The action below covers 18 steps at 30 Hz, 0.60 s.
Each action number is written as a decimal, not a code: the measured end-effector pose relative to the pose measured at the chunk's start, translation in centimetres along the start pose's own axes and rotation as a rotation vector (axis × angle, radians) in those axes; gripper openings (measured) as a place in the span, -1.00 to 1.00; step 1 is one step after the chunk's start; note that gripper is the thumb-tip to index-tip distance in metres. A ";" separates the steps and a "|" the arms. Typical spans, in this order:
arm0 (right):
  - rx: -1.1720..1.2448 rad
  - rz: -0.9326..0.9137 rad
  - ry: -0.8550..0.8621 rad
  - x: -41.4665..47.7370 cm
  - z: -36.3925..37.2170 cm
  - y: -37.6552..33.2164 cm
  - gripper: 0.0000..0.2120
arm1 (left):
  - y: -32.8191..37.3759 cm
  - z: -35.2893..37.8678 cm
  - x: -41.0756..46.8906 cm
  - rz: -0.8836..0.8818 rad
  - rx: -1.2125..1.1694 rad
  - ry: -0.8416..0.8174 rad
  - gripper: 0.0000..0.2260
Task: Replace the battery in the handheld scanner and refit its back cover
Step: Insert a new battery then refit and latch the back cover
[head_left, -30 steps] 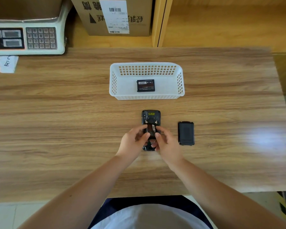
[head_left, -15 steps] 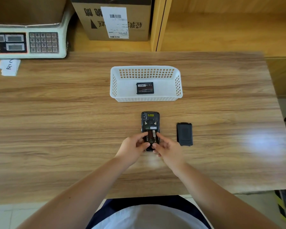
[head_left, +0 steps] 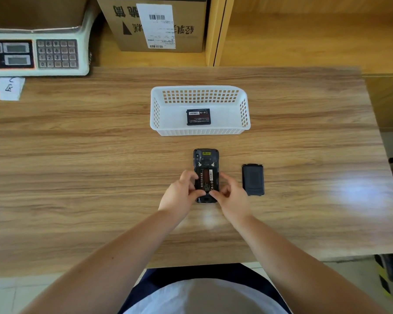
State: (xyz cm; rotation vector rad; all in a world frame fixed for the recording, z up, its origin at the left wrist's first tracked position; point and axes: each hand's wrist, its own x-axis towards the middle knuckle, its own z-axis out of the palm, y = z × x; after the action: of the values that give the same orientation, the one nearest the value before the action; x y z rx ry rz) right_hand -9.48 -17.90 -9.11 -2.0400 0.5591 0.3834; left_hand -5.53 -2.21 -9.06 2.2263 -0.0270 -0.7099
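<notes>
Black scanner lies face-down between the left hand and right hand, both pinching its battery (cover just right).

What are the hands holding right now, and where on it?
Both the left hand and right hand grip the scanner by its lower sides, thumbs at its bottom end.

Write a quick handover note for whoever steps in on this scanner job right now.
Left hand and right hand: both grip the scanner, fingers on the battery in its bay.
Scanner lies face down on the table; back cover lies to its right; another battery sits in the white basket.
Done: cover off.
Left: confirm battery seating, refit cover.
</notes>
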 end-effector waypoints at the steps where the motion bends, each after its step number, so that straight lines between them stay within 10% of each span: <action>1: -0.009 0.014 0.012 0.0 0.1 0.1 -0.41 | 0.0 0.1 0.0 -0.002 0.029 -0.004 -0.65; 18: 0.081 0.153 -0.035 1.7 -0.3 0.8 -0.54 | 0.2 0.6 1.3 -0.226 -0.140 0.086 -0.40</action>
State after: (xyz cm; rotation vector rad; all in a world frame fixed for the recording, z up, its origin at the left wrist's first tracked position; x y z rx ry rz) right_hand -8.45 -18.88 -10.31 -1.9159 0.7007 0.4786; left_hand -4.71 -3.08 -9.82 2.1426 0.3118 -0.7128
